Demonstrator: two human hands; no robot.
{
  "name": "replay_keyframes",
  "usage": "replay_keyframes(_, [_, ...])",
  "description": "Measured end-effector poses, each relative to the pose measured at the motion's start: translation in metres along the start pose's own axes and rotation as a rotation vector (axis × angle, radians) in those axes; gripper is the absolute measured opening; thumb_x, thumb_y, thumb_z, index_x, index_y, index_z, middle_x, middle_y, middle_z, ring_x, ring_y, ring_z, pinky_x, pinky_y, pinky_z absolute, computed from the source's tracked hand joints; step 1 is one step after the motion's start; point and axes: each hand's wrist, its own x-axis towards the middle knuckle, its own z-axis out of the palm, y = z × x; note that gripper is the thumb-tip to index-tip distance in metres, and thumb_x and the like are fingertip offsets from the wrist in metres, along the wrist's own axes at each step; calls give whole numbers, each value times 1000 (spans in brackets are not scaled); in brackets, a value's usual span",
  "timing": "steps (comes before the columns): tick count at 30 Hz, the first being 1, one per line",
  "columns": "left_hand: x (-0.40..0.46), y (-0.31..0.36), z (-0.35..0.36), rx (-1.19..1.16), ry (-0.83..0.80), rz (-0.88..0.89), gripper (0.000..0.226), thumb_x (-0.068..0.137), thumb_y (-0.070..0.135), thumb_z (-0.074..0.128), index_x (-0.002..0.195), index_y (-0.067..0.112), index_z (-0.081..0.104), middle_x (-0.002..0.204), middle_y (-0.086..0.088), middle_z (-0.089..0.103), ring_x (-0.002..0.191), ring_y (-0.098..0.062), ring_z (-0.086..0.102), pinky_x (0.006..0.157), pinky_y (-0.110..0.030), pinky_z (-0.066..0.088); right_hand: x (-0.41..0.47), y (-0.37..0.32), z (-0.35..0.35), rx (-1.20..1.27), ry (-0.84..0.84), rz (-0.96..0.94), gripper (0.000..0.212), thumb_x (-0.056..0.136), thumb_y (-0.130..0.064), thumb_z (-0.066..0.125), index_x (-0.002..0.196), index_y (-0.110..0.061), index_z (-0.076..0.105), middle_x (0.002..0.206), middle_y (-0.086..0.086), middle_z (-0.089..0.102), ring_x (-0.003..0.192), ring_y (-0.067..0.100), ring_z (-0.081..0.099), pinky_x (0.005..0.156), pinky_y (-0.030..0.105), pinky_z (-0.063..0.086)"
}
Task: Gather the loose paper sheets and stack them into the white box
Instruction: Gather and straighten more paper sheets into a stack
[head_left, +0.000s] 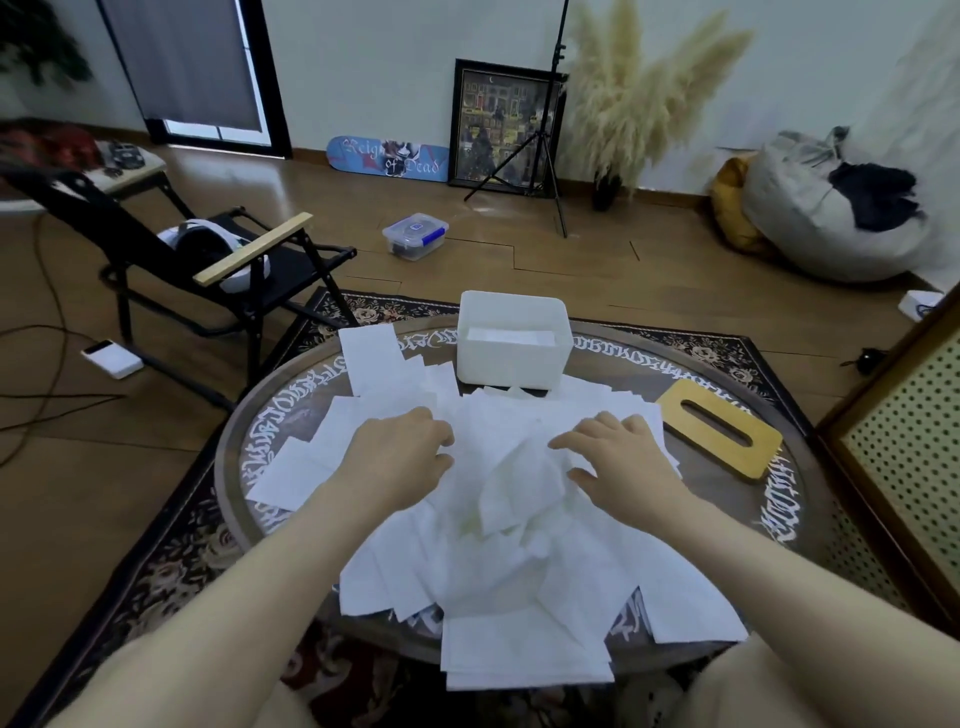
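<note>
Several loose white paper sheets (498, 551) lie scattered in an overlapping heap across the round table (228, 457). The white box (511, 340) stands at the table's far side with a few sheets lying flat inside. My left hand (402, 449) rests on the pile's left part, fingers curled onto a sheet. My right hand (618, 454) rests on the right part, fingers spread and pressing the crumpled middle sheets. Whether either hand grips a sheet cannot be told.
A wooden lid with a slot (719, 426) lies on the table's right side. A black folding chair (208, 260) stands at the left, a clear plastic container (415, 235) on the floor beyond, and a perforated cabinet (904, 441) at the right.
</note>
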Motion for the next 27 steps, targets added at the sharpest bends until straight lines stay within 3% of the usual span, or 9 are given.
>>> replay_keyframes(6, [-31,10,10,0,-1,-2,35,100,39,40,131,27,51,128,4,50,108,-23,58,86,-30,42,-20,-8,11,48,74,-24,40,85,-21,67,124,-26,61,110,-3,63,110,25,54,82,37,32])
replay_keyframes(10, [-38,1,18,15,-90,-38,35,100,40,41,131,27,51,131,3,50,117,-21,53,91,-30,39,-3,-28,15,-8,108,-103,55,59,-18,85,111,-23,67,100,-2,65,95,26,61,71,36,43])
replay_keyframes(15, [-35,-16,18,4,-104,-64,37,99,41,43,132,27,50,134,2,50,120,-21,51,94,-33,40,28,-47,26,-94,82,-177,69,46,-14,87,111,-27,66,118,5,62,107,26,50,74,40,49])
replay_keyframes(18, [-33,-22,18,-14,-103,-68,37,99,42,42,132,27,50,134,2,51,120,-20,51,94,-33,41,44,-55,28,-145,74,-197,49,53,-11,84,96,-31,73,117,4,65,105,29,59,82,40,39])
replay_keyframes(21, [-31,-25,19,-45,-114,-74,36,98,43,45,129,27,53,131,2,54,119,-21,52,91,-32,40,50,-58,28,-63,130,-169,16,68,-16,71,76,-29,76,85,-6,72,86,26,64,72,33,21])
replay_keyframes(23, [-30,-25,18,-73,-114,-85,35,97,43,46,127,27,54,129,2,55,117,-21,53,89,-30,39,47,-58,25,50,151,-88,14,78,-20,65,81,-26,77,72,-8,69,79,24,60,67,31,14])
replay_keyframes(25, [-29,-25,17,-118,-107,-98,35,96,44,47,127,28,54,128,3,56,116,-20,53,87,-29,39,41,-56,19,134,124,37,17,91,-22,59,88,-25,75,75,0,65,79,27,55,69,30,13])
replay_keyframes(27, [-30,-22,16,-167,-95,-112,36,95,44,48,127,29,54,126,4,57,114,-20,54,86,-30,40,33,-54,10,216,79,142,23,94,-21,54,76,-20,70,67,3,58,74,29,50,69,31,15])
